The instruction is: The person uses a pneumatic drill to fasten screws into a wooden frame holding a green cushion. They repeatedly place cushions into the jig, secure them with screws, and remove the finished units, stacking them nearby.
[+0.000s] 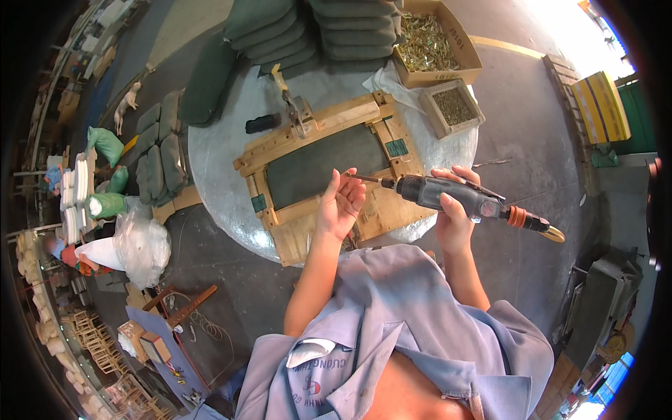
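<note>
My right hand (456,222) is wrapped round a dark inline air screwdriver (448,194), with an orange fitting at its tail. The long bit points left, and its tip meets the fingers of my left hand (341,204). That hand is palm up with curled fingers; anything small at the fingertips is too fine to make out. Below both hands lies a wooden frame jig (308,126) around a dark grey padded panel (325,164). A toggle clamp (297,115) with a yellow handle is mounted on the jig's far side.
The jig rests on a round, film-covered table (217,164). Grey cushions (353,31) are stacked at the back. A carton of brass-coloured hardware (427,42) and a small box of screws (453,108) stand at the right. A black object (262,124) lies left of the clamp.
</note>
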### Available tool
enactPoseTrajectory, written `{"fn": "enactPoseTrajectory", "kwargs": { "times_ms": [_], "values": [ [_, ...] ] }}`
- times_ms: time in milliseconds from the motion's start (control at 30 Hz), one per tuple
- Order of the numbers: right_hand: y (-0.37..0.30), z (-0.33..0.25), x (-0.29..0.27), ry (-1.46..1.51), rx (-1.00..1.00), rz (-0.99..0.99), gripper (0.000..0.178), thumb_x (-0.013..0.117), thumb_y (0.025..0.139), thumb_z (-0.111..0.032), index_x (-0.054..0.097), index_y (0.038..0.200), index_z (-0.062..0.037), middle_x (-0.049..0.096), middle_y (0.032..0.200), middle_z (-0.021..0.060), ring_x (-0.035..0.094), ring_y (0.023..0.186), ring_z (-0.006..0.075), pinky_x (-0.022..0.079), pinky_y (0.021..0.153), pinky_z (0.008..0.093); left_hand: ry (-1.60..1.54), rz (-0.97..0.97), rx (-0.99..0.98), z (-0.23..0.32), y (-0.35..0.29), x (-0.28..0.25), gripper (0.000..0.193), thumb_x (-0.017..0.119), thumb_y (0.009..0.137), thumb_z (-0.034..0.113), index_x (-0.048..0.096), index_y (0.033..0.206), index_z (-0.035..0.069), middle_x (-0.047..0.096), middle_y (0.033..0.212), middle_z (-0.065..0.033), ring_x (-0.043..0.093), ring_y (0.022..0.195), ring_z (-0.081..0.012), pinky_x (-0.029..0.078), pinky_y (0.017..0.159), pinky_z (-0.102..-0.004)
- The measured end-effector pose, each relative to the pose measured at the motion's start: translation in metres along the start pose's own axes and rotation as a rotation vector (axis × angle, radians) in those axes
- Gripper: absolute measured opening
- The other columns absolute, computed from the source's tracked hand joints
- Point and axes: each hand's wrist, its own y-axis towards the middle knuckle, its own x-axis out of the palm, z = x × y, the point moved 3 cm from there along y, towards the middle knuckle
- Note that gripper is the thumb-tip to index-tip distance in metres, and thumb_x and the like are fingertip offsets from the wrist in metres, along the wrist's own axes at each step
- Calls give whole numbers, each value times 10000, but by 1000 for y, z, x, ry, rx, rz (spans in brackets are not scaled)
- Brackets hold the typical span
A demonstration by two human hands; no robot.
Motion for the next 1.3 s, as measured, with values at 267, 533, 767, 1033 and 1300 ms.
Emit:
{"fn": "enactPoseTrajectory", "kwargs": {
  "times_ms": [267,533,767,1033,1300],
  "values": [
    [3,4,-1,33,29,10,662,781,869,-130,483,1452,-35,695,1321,236,680,1210,304,519,1104,426,162,-27,137,14,8,-16,216,715,1071,229,763,1132,28,803,977,-90,804,883,-195,696,762,-319],
    [14,15,-7,14,48,-15,656,752,890,-142,458,1468,-44,687,1336,239,648,1257,304,501,1131,435,158,-34,144,19,17,-17,193,706,1071,204,770,1104,25,811,971,-119,819,890,-228,714,761,-335],
    [31,26,-12,-39,62,22,670,802,856,-149,485,1434,-31,705,1301,237,683,1218,309,513,1113,433,338,53,172,27,29,-11,174,685,1084,185,765,1082,31,804,936,-110,811,859,-228,701,738,-335],
    [62,34,-12,-76,117,56,673,859,840,-186,523,1400,-26,718,1275,220,701,1202,304,530,1097,441,367,166,147,27,49,5,189,708,1075,208,758,1050,28,797,902,-100,807,829,-218,701,778,-347],
    [108,55,-2,-359,-25,-8,570,812,874,-9,538,1374,-24,725,1279,194,725,1158,271,570,1055,409,993,373,581,20,137,-56,243,789,1022,250,757,1081,17,634,677,15,520,552,-80,402,516,-269]
  ]
}}
